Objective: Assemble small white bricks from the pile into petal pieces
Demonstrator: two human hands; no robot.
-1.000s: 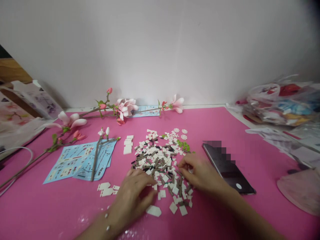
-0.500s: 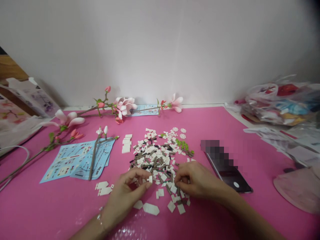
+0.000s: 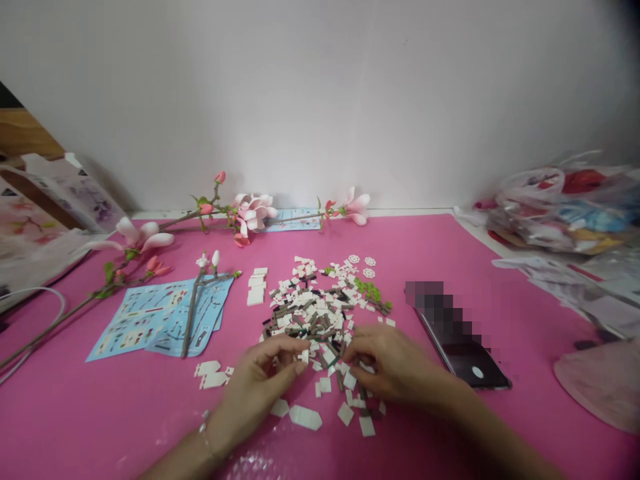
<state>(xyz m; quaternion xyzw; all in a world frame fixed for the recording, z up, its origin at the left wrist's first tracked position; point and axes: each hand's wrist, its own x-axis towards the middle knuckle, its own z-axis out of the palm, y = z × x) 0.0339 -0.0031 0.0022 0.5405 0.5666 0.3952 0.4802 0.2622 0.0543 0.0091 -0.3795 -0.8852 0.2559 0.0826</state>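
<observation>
A mixed pile of small white, brown, black and green pieces (image 3: 320, 313) covers the middle of the pink mat (image 3: 420, 247). At its front left, my left hand (image 3: 263, 377) pinches a small white piece (image 3: 305, 355) between thumb and fingertips. My right hand (image 3: 387, 360) reaches into the pile's right side, fingers bent and thumb and forefinger slightly apart over white pieces; nothing can be seen held in it. Near my left wrist lie flat pointed white pieces (image 3: 306, 418). White plates (image 3: 256, 287) sit in a small stack left of the pile.
Blue instruction sheets (image 3: 131, 319) lie at the left under a brown stem (image 3: 190, 313). Magnolia branches (image 3: 253, 210) stretch along the back. A dark phone (image 3: 463, 353) is at the right, with plastic bags (image 3: 565, 207) beyond it. A box (image 3: 80, 190) stands back left.
My right hand's thumb and forefinger have parted and shifted slightly left over the pile. My left hand still pinches the white piece. The whole view has shifted a little.
</observation>
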